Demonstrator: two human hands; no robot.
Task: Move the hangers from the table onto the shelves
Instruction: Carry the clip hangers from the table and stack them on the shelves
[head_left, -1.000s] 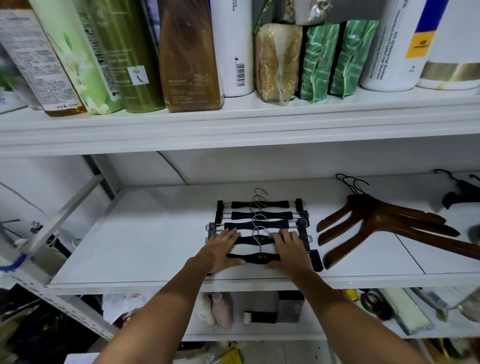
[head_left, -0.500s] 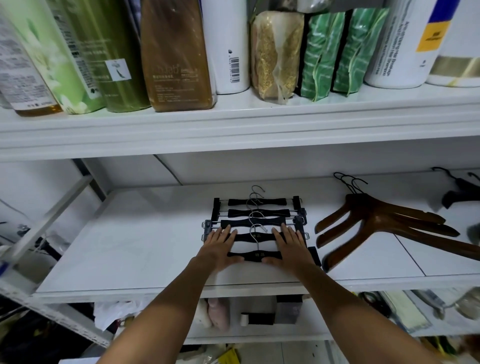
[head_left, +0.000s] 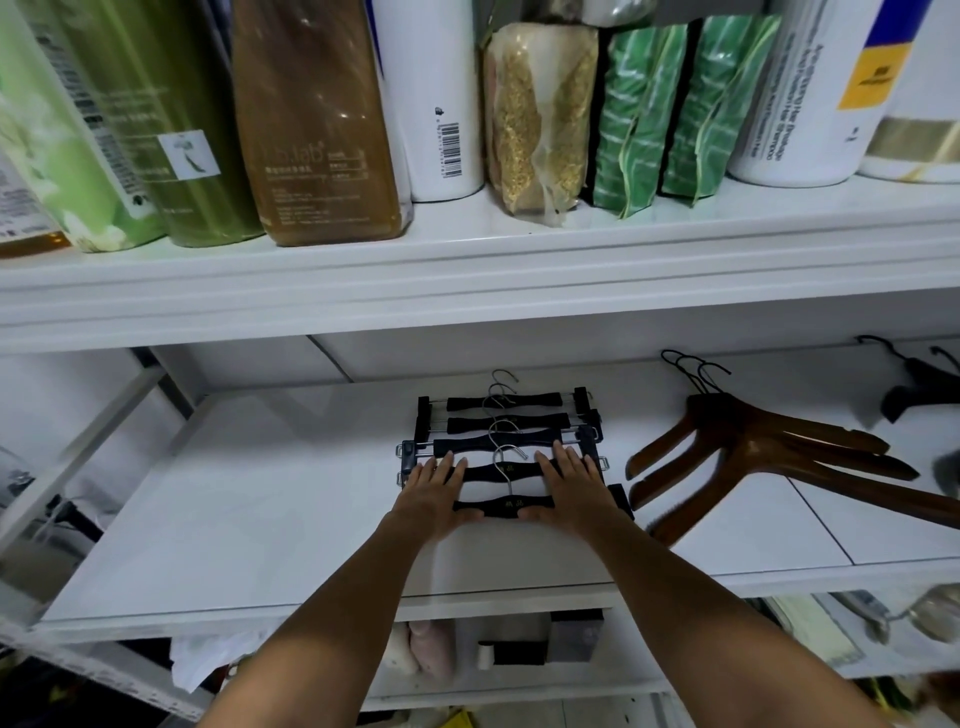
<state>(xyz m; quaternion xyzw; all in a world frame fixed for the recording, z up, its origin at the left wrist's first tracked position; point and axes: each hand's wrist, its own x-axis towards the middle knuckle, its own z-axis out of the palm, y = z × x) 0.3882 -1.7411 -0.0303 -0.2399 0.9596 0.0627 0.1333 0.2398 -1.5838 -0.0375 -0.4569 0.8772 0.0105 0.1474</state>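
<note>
Currently: black clip hangers (head_left: 467, 444) stacked on shelf (head_left: 260, 519).
Left hand (head_left: 434, 493) and right hand (head_left: 574, 491) press them, fingers straight, gripping nothing.

Matt black clip hangers (head_left: 501, 444), glossy brown wooden hangers (head_left: 769, 452)

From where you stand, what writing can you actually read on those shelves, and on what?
"lab": brown bottle, earlier letters faint.
Barcode digits: middle white bottle, too small.
Gold marks: nearest black hanger, too small.
Vertical print: right-hand white bottle, blurred.
Labels: green bottles, blurred.
</note>
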